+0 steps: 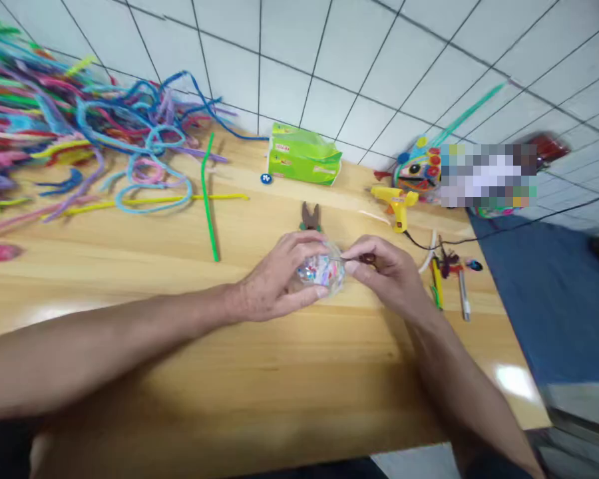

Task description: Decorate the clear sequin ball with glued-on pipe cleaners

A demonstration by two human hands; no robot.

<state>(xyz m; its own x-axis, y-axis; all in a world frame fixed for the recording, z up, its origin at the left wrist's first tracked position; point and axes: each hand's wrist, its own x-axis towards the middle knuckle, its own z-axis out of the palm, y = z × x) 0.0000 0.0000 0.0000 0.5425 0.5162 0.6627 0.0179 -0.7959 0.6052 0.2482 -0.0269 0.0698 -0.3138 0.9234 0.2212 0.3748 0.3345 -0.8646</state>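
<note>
Near the middle of the wooden table, my left hand (284,276) is wrapped round a clear round container (322,269) with small colourful bits inside. My right hand (387,269) pinches a thin dark tool (357,258) at the container's right side; the tool's tip reaches the container. Just beyond my left fingers lie pliers (310,216) with their jaws apart, their handles mostly hidden. A green pipe cleaner (208,199) stands apart to the left.
Tangled colourful pipe cleaners (90,126) fill the back left. A green tissue pack (303,156) sits against the tiled wall. A yellow glue gun (398,205) with a black cord, a yellow cutter (437,283) and a silver pen (464,296) lie on the right.
</note>
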